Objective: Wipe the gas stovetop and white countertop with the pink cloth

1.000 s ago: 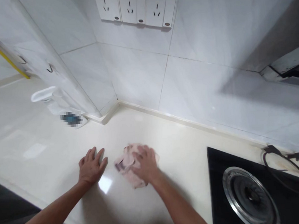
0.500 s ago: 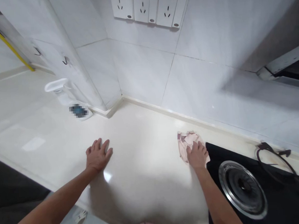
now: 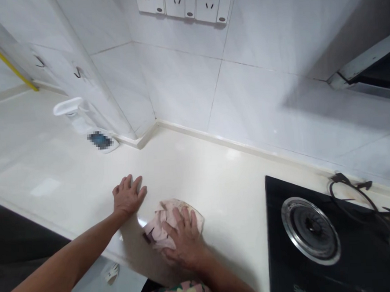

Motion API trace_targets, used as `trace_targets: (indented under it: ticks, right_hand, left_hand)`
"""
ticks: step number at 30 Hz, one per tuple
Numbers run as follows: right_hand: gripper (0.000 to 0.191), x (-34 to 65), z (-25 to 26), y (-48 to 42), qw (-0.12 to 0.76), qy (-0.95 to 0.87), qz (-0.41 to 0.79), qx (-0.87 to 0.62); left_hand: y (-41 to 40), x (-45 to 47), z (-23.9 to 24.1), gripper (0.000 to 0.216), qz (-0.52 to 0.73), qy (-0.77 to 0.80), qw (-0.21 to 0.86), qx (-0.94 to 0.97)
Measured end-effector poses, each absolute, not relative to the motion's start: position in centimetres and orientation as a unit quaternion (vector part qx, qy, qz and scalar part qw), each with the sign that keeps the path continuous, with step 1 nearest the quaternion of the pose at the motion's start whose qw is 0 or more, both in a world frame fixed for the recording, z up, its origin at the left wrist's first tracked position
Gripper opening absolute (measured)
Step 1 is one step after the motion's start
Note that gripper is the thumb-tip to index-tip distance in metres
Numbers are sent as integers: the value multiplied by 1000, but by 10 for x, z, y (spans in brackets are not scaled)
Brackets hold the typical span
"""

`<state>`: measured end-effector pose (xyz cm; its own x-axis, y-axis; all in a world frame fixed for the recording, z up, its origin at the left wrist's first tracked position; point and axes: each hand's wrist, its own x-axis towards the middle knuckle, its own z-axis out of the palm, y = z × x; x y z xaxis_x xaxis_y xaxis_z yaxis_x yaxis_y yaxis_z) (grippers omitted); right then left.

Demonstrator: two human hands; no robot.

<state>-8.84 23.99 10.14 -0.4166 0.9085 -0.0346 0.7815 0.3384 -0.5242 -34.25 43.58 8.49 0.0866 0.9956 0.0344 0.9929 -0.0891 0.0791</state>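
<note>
A crumpled pale pink cloth (image 3: 160, 225) with a dark purple patch at its left end lies on the cream countertop (image 3: 223, 184). My right hand (image 3: 183, 235) grips it from above, fingers bent over the fabric and pressing it to the surface. To the left, my left hand (image 3: 127, 196) rests palm down on the counter, its fingers spread and holding nothing. A small gap separates that hand from the cloth.
A black gas stove (image 3: 308, 262) with a round burner (image 3: 310, 230) sits at the right, a dark cable (image 3: 350, 198) along its back. White wall tiles carry sockets (image 3: 179, 3). A white holder (image 3: 69, 106) stands by the wall corner, near hooks (image 3: 77, 73).
My right hand has moved the cloth left and towards me, from beside the stove to near my left hand. My left hand stays in place. The view has shifted slightly.
</note>
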Motion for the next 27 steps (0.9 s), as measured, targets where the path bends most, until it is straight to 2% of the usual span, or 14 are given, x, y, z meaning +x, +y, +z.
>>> trace_targets:
  ticks: [4,9,14,20,24,27]
  right_hand:
    - [79,-52,94,258,112,-784,225,-568]
    - [68,59,77,278,56,-651,108,-749]
    - [70,146,74,257,88,-502,5,-860]
    - [67,88,56,184,161,-516,-105,-835]
    - [59,41,36,103,156,-571,-113,-798]
    - [63,32,21,49,154,-608,-136,-767]
  left_hand:
    - [436,-342,84,63,34,678,19,734]
    - [437,-342,83,63,39,680,32,732]
    - [435,-341,84,62,38,680,32,732]
    - [435,-340,83,63,28,681,28,731]
    - [435,-341,85,63,23,685,31,727]
    - [435,-341,88,64,21,679,34,733]
